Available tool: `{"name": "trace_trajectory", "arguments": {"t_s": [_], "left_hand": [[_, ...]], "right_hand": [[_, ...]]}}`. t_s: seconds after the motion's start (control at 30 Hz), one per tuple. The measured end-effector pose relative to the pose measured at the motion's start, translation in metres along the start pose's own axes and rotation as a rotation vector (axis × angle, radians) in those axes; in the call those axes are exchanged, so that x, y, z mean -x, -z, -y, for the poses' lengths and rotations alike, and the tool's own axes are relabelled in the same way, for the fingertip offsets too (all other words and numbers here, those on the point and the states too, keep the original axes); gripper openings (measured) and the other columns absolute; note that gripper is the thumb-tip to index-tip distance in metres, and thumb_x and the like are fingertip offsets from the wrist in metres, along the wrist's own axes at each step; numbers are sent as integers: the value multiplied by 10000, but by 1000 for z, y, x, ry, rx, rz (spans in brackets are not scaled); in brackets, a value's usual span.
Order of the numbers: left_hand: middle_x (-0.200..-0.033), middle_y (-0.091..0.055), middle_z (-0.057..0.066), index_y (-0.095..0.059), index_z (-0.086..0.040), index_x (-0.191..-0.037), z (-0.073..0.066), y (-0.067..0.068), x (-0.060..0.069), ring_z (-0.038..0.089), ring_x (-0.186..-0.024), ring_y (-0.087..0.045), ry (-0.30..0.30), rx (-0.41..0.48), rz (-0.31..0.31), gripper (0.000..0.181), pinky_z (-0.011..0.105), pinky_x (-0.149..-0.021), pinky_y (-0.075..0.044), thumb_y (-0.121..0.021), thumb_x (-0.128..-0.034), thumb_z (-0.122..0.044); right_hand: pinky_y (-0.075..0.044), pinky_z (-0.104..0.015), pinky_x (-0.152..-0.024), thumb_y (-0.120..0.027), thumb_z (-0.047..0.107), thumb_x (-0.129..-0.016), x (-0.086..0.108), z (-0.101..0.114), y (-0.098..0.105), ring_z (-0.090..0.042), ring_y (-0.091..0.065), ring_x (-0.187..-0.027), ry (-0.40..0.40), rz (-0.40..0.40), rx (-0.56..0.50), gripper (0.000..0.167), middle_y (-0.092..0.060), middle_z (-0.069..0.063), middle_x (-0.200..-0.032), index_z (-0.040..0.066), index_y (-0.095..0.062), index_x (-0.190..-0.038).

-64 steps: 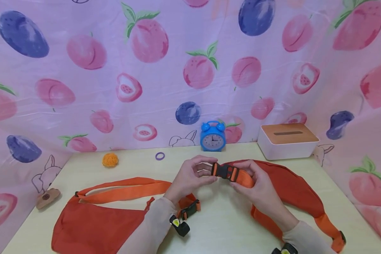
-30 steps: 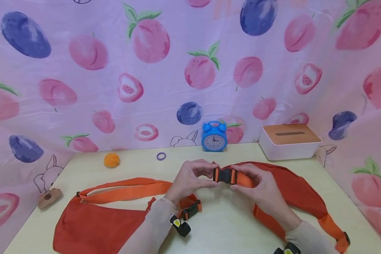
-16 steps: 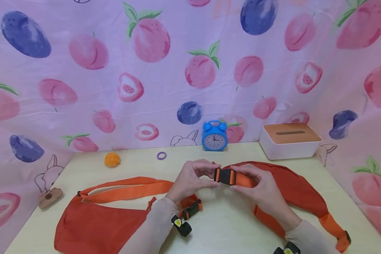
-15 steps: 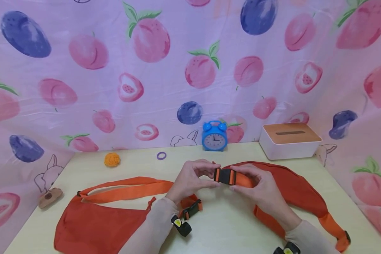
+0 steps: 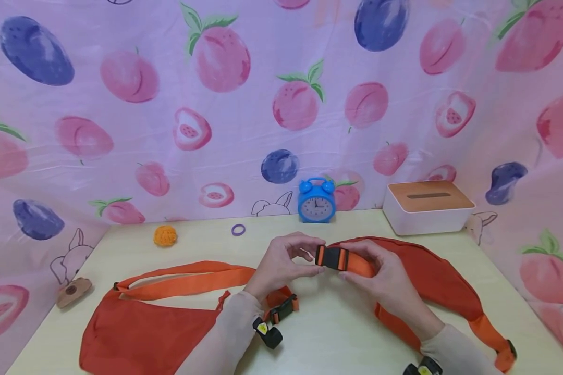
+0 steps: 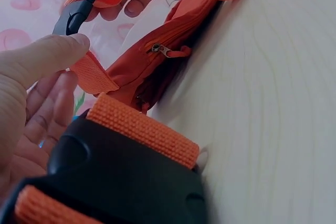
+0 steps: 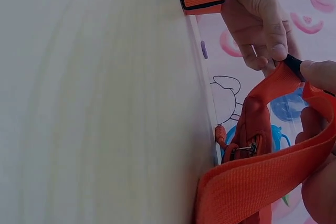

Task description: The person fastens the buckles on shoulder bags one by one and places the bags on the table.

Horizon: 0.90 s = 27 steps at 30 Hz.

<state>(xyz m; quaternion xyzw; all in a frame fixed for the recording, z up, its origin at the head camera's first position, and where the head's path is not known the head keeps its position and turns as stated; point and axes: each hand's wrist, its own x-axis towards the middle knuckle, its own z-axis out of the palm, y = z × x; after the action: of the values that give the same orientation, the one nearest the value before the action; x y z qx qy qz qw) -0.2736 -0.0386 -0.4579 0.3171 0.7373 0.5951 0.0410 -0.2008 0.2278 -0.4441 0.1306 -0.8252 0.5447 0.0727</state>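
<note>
A black side-release buckle (image 5: pixel 332 258) on orange webbing is held up between both hands, its two halves joined. My left hand (image 5: pixel 286 263) pinches the buckle's left end between thumb and fingers. At its other end, my right hand (image 5: pixel 391 276) grips the buckle and the folded orange strap (image 5: pixel 361 265). That strap belongs to the red waist bag (image 5: pixel 431 271) lying behind and under the right hand. A second red waist bag (image 5: pixel 145 333) lies at left; its own buckle (image 5: pixel 283 309), also fastened, sits beside the left wrist and looms large in the left wrist view.
Along the back of the table stand a blue alarm clock (image 5: pixel 316 202) and a white tissue box (image 5: pixel 429 208) with a wooden lid. A purple ring (image 5: pixel 237 230), an orange yarn ball (image 5: pixel 165 236) and a brown item (image 5: pixel 74 292) lie at back and left.
About two seconds ago the buckle's halves showed a gap; they have since closed together. Both hands dipped slightly, then rose a little, keeping their hold.
</note>
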Motion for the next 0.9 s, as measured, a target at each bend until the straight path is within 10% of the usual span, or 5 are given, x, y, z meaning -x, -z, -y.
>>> {"name": "trace_trajectory", "arguments": {"t_s": [0.33,0.67,0.9], "left_hand": [[-1500,-661,-140,-627,-378,-1560,-10,5,-1,212,-1395,-621,-83,-60,51,835,520,-1178,-531,-1015,-836,-226],[-1515,-639,-111,-615,-337,-1585,-31,16,1,171,-1427,-587,-75,-62,-24,599,479,-1181,-522,-819,-1022,-317],[-1548,-611,-132,-605,-332,-1600,-47,28,6,133,-1447,-560,-130,-170,-65,667,496,-1204,-505,-823,-985,-476]], "right_hand": [[-602,-271,-967,-975,249,-892,2,0,-1,-223,-686,-1188,40,32,72,603,-716,58,-1350,309,-702,-1427],[-604,-286,-934,-799,256,-1057,1,5,6,-244,-673,-1156,84,52,73,457,-693,-77,-1389,294,-658,-1490],[-607,-351,-993,-735,241,-1096,-1,10,10,-259,-650,-1235,128,3,145,465,-651,-16,-1459,263,-619,-1546]]}}
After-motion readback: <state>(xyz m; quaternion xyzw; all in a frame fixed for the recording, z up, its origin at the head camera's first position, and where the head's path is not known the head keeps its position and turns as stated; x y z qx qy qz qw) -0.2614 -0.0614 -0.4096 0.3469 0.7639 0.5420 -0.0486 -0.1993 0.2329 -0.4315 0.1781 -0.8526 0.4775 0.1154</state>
